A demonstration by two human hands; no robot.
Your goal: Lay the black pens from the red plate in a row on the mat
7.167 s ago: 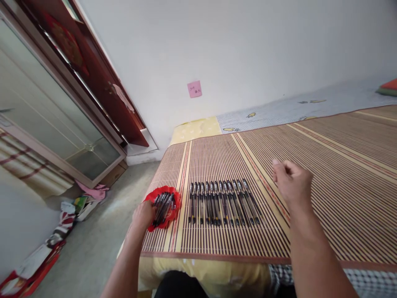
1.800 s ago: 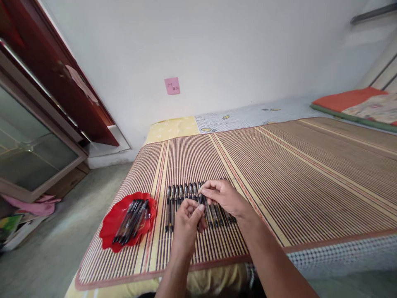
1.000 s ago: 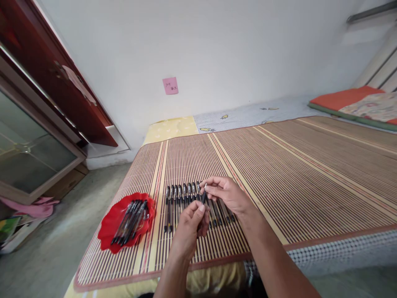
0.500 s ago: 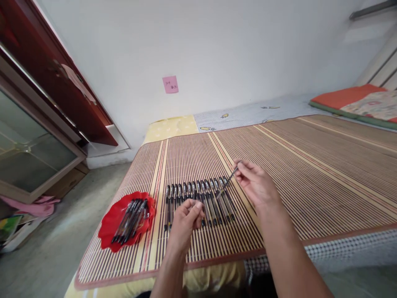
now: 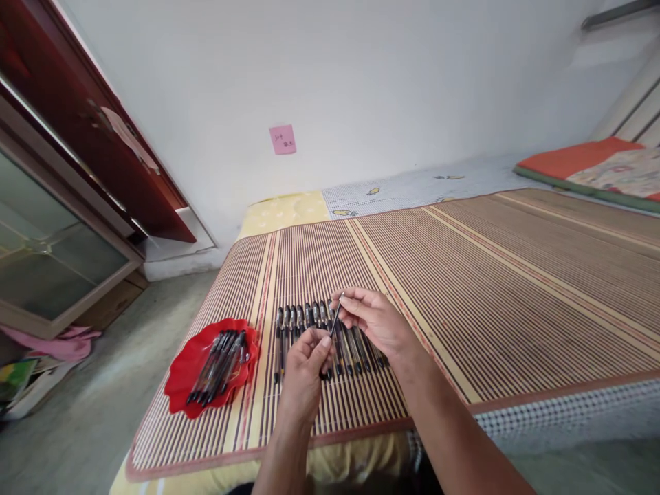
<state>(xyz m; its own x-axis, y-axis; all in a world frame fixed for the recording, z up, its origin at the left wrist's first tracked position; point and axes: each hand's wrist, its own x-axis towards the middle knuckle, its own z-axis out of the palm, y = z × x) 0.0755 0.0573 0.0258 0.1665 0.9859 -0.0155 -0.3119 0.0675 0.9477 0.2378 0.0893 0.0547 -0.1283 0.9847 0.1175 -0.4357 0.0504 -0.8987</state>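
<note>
My right hand (image 5: pixel 368 316) pinches the upper end of a thin dark pen refill (image 5: pixel 336 319) between thumb and fingers. The refill slants down, and its lower end meets the fingertips of my left hand (image 5: pixel 309 361). My left fingers are closed in a pinch; what they hold is mostly hidden. Under and behind both hands lies a row of clear pens with black caps (image 5: pixel 293 323), set side by side. My hands cover the middle and right of this row. To the left, several more pens (image 5: pixel 219 364) lie bundled in a red scalloped dish (image 5: pixel 178 375).
A striped bamboo mat (image 5: pixel 464 289) covers the bed, over yellow and checked cloth. Folded orange bedding (image 5: pixel 577 161) is at the far right. The white wall with a pink note (image 5: pixel 282 139) stands behind. A glass-fronted cabinet (image 5: pixel 56 254) is at the left.
My right hand has moved left and down with the refill, bringing its lower end to my left hand. My left hand has hardly moved.
</note>
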